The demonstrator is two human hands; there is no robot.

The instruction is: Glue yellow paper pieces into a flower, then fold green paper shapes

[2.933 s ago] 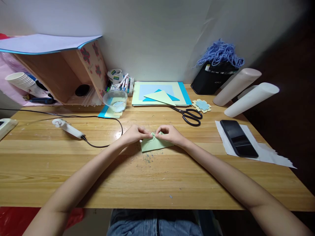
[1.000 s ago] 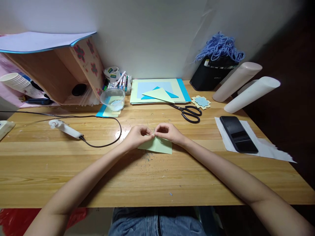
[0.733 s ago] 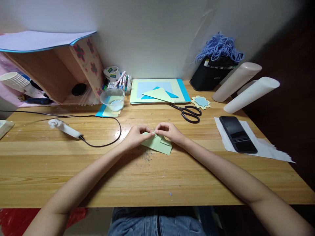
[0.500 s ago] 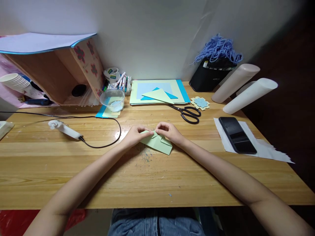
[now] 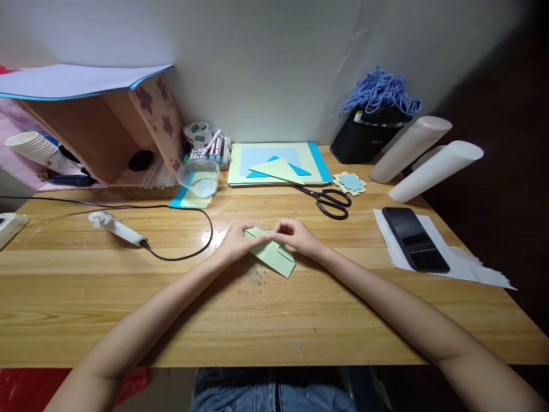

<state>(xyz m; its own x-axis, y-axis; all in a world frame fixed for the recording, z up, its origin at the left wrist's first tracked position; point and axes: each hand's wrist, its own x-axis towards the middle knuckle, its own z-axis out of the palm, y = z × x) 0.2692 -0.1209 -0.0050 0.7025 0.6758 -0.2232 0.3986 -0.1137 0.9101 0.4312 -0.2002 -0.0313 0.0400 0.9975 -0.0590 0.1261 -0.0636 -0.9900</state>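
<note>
A folded pale green paper (image 5: 274, 258) lies slanted over the middle of the wooden table, with creases and a small flap on its right part. My left hand (image 5: 241, 240) grips its upper left part, the thumb stretched along the top toward the other hand. At the upper edge, my right hand (image 5: 295, 236) pinches the paper between thumb and index finger. The fingertips of both hands meet near the paper's top middle.
Behind the hands are black scissors (image 5: 332, 201), stacked coloured paper (image 5: 319, 163) and a clear bowl (image 5: 198, 177). A corded white glue gun (image 5: 118, 229) lies left; a black phone (image 5: 414, 239) rests on white paper (image 5: 467, 266) at right.
The paper has turned slightly, its lower right corner now lower and further left. My left thumb has reached right along the top edge. The whole view has shifted a little.
</note>
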